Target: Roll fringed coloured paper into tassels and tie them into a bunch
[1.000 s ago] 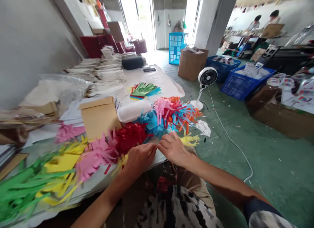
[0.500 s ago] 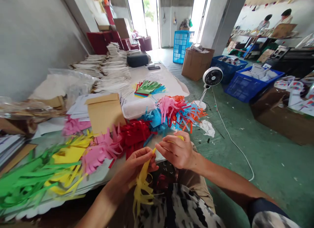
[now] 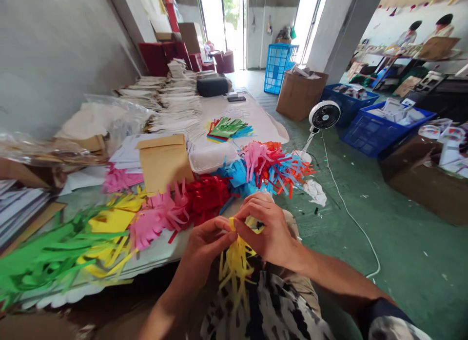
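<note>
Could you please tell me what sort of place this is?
Probably a paper-craft workshop, judging by the yellow fringed paper-like tassel pinched by the left hand and right hand, the uneven stacks of off-white flat material, and a blue plastic crate holding white pieces.

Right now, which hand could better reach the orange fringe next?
Probably the right hand: it is nearer the orange fringe, with the left hand farther away. Both hold a yellow fringe, though.

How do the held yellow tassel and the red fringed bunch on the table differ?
The yellow tassel hangs from the left hand and right hand; the red fringed bunch lies on the table. The yellow tassel narrows at its pinched top; the red fringed bunch spreads broadly. Both have strips.
</note>
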Demonstrator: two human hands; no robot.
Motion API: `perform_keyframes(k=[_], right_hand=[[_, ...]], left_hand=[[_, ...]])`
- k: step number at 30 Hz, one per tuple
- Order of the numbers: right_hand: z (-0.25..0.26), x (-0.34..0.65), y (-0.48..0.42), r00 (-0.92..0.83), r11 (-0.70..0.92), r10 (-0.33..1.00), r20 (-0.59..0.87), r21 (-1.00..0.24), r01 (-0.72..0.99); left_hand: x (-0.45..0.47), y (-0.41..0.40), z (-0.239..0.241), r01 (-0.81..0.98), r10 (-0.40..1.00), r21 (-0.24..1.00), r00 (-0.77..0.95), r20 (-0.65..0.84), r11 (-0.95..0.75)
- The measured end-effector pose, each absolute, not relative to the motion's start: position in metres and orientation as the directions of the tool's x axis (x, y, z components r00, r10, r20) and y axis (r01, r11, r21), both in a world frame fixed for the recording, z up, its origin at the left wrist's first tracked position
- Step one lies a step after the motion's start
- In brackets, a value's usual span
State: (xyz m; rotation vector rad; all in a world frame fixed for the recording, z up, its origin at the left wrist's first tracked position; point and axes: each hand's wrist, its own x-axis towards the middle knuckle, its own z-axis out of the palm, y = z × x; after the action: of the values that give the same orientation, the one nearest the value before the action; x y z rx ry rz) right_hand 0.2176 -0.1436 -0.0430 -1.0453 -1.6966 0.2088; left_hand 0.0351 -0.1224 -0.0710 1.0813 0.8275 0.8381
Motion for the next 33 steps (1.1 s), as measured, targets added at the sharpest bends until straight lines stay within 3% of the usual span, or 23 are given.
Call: perform_keyframes(k=[3,10,17,28,33], right_hand=[[-0.034,0.209,-0.145,0.027,0.584,0.763,0.646,-0.707,0.399],[-0.026,0.206,-0.151,-0.08,0.569,0.812,0.578,-0.754,0.328],[-0.03,0.2,-0.153,-0.014,0.619,0.745,0.667,-0.683,0.387],[-0.037,0.196,-0.15,0.05,0.642,0.68,0.732,-0.627,0.442],[-0.039,0.196,-0.148,-0.038,0.655,0.706,0.708,-0.631,0.415]], left_hand=[[0.035,-0.128,-0.064,-0.174,0.931,0.98,0.363,-0.027,0.097],[0.031,-0.138,-0.07,-0.252,0.948,0.964,0.319,-0.005,0.09],[0.031,-0.141,-0.068,-0.168,0.957,0.986,0.284,0.058,-0.01],[0.03,-0.145,-0.067,-0.154,0.982,0.987,0.186,-0.018,0.048],[0.027,-0.145,-0.067,-0.108,0.982,0.994,0.188,0.0,0.021]])
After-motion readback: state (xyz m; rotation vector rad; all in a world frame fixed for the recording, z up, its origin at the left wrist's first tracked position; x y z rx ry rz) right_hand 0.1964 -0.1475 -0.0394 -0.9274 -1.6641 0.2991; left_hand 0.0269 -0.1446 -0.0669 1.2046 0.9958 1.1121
